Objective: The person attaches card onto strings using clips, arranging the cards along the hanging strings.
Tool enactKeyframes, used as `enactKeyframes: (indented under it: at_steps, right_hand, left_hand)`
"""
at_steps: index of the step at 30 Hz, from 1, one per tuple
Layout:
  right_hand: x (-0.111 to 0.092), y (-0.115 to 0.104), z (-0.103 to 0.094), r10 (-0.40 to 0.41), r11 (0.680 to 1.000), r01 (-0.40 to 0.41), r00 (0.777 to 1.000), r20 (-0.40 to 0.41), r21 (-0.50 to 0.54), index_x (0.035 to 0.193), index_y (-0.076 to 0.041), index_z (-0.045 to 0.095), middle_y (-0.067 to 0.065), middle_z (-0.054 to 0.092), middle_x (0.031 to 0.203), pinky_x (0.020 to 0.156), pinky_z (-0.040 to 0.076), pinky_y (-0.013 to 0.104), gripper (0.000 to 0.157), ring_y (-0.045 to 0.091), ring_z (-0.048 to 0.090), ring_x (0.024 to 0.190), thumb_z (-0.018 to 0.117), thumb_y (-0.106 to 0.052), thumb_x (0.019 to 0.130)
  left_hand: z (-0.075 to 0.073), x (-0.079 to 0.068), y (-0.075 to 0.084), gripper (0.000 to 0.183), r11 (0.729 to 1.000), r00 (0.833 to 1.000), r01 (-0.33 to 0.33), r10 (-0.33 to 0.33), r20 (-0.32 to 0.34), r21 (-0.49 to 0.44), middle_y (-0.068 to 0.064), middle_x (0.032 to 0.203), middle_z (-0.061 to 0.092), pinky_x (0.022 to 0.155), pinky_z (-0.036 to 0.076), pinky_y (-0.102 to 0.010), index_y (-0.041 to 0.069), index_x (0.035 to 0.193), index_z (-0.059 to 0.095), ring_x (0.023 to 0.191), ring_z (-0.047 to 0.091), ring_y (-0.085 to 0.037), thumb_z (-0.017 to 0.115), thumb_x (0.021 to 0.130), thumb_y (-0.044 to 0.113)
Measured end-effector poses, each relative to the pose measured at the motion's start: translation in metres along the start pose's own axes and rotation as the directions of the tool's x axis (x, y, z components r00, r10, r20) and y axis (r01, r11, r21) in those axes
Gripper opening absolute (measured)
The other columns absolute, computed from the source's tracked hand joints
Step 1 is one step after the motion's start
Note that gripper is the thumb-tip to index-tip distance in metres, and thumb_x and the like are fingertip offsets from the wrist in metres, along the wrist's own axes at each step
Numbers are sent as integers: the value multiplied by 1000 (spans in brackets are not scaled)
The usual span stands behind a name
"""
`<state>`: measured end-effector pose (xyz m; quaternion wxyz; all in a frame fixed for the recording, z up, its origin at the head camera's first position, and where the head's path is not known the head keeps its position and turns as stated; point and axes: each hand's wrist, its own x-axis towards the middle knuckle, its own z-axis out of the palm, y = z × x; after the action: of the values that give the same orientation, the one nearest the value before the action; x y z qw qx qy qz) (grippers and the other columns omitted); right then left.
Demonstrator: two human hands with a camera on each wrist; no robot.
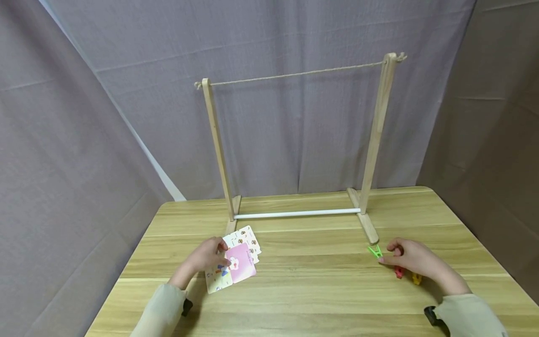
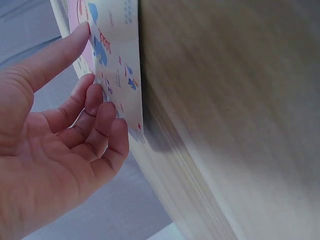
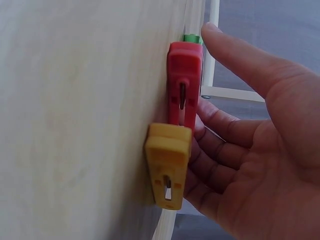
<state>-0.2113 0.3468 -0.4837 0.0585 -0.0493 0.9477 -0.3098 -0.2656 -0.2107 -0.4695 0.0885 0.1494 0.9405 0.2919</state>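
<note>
Several printed cards lie overlapping on the table at left: a pink one [image 1: 243, 266] and cream ones with small pictures [image 1: 250, 238]. My left hand [image 1: 207, 256] is over their left side. In the left wrist view its thumb touches the cards' printed face [image 2: 112, 55], and the other fingertips are bent at the near edge. Over at right, my right hand [image 1: 417, 258] reaches across three plastic clothespins, green [image 1: 372, 252], red [image 1: 398, 272] and yellow [image 1: 417, 279]. Its thumb tip is right by the green clothespin; the other fingers are loosely bent beside the red one [image 3: 185, 65].
Behind the hands stands a wooden frame with two posts [image 1: 376, 135], a string [image 1: 296, 75] tied between their tops and a white bar [image 1: 296, 214] low down. Its right foot [image 1: 369, 229] ends close to the green clothespin. Grey curtains [image 1: 269, 140] surround the table [image 1: 311, 290].
</note>
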Motion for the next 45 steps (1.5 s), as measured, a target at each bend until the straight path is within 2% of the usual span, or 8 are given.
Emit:
enactKeyframes:
  at_steps: [5, 10, 18, 21, 28, 37, 45]
  right_hand:
    - [0, 0, -1, -16, 1000, 16, 1000, -7, -4, 109, 7, 60, 2, 51, 76, 53, 39, 27, 57, 15, 51, 58, 80, -40, 85]
    - [-1, -2, -1, -22, 1000, 22, 1000, -12, 4, 108, 6, 60, 2, 51, 75, 51, 39, 27, 55, 14, 51, 56, 81, -39, 84]
    - [-2, -5, -2, 16, 998, -18, 999, 35, 61, 110, 7, 57, 3, 54, 71, 51, 41, 27, 56, 17, 57, 57, 80, -37, 85]
    - [-2, -4, -3, 7, 998, -10, 999, 40, 63, 110, 7, 57, 3, 54, 71, 52, 41, 27, 55, 17, 57, 57, 80, -37, 86]
    - [-1, -3, -3, 8, 999, -10, 999, 35, 38, 109, 5, 59, 3, 52, 75, 50, 40, 27, 55, 15, 51, 58, 82, -38, 84]
    - [-1, -4, -4, -1, 1000, 0, 999, 36, 24, 107, 4, 60, 3, 51, 77, 53, 39, 27, 51, 16, 48, 63, 84, -33, 82]
    - [0, -6, -4, 1, 1000, -2, 999, 47, 12, 100, -1, 59, 3, 48, 76, 54, 36, 27, 42, 17, 45, 65, 85, -28, 80]
  left_hand:
    - [-1, 1, 1, 37, 999, 1000, 22, -22, 8, -29, -4, 93, 59, 82, 49, -39, 3, 100, 63, 86, 54, -19, 89, 74, 9]
    - [-3, 2, 2, 38, 999, 1000, 12, -12, 5, -34, -5, 94, 60, 85, 50, -40, 1, 101, 62, 87, 55, -20, 88, 73, 6]
    - [-6, 2, 2, 38, 1000, 1000, -4, 4, 4, -26, -8, 95, 60, 83, 51, -40, -1, 100, 62, 86, 55, -20, 88, 73, 5]
    - [-7, 3, 2, 38, 999, 1000, -7, 8, 3, -32, -8, 95, 60, 81, 51, -38, -1, 101, 62, 83, 54, -19, 88, 73, 5]
    - [-10, 4, 2, 38, 1000, 1000, -11, 11, 0, -29, -7, 93, 60, 73, 49, -35, 0, 101, 61, 77, 50, -18, 88, 75, 6]
    - [-13, 5, 5, 40, 1000, 1000, -6, 6, -6, 10, -6, 95, 61, 73, 48, -36, 5, 102, 57, 77, 52, -18, 87, 76, 9]
    - [-18, 8, 10, 43, 1000, 1000, 15, -15, -19, 19, -6, 99, 62, 79, 51, -38, 4, 106, 61, 81, 55, -18, 88, 73, 7]
